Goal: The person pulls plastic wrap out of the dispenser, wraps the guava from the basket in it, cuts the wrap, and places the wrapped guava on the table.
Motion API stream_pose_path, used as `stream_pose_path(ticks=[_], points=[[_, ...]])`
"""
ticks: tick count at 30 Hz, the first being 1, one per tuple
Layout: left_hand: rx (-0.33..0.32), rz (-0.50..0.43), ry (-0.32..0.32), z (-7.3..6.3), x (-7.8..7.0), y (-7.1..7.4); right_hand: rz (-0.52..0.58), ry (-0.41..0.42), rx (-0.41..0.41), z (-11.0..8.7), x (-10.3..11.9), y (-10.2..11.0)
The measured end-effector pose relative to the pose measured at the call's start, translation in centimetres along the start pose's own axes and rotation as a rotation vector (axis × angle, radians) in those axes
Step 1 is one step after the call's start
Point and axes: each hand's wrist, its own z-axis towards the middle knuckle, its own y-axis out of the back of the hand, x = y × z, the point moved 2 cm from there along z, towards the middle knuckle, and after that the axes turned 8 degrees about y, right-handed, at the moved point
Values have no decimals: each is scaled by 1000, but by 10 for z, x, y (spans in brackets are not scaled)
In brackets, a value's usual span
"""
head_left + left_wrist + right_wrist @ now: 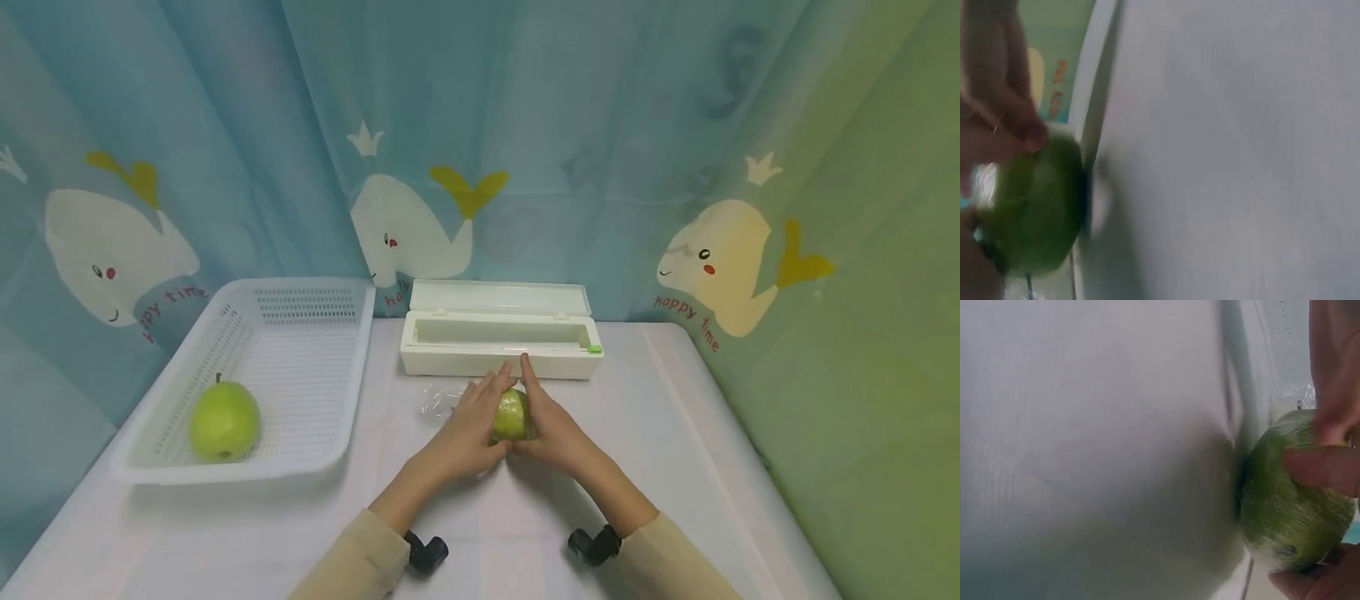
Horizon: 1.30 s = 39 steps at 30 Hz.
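A round green apple (512, 415) wrapped in shiny clear film stands between my two hands. My left hand (471, 429) holds its left side, with the thumb low at the near side. On the opposite side my right hand (557, 429) grips it, the thumb tip close to the other thumb. Wrinkled film covers the apple (1291, 494) in the right wrist view, where fingers press on it. A loose piece of clear film (441, 402) sticks out left of my left hand. The left wrist view shows the apple (1038, 206) blurred.
Behind my hands stands a white film box (498, 365) with its lid raised and a green slider at the right end. A white perforated basket (300, 392) at the left holds another green apple (225, 421). A whale-printed curtain (600, 125) hangs behind the table.
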Motion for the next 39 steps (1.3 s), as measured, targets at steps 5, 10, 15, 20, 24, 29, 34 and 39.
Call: stream_pose_path(ticks=[5,10,15,20,24,29,34,39], points=[[-54,-258,57,-3,14,15,-94,-41,11,-2,-1,-4],[-3,-371,141,0,27,24,-52,-66,-28,-4,-6,-6],[129,-542,187,9,35,21,32,-49,-44,-8,-13,-8],[227,-714,215,12,47,19,91,-41,-38,-9,-17,-10],[302,-802,242,12,51,13,101,-72,-35,-12,-20,-8],[318,-1007,353,10,53,6,126,-72,-31,-11,-20,-8],[318,-1200,407,11,48,-3,169,-99,-63,-13,-25,-9],[135,-1489,456,15,37,-14,222,-139,-107,-16,-29,-14]])
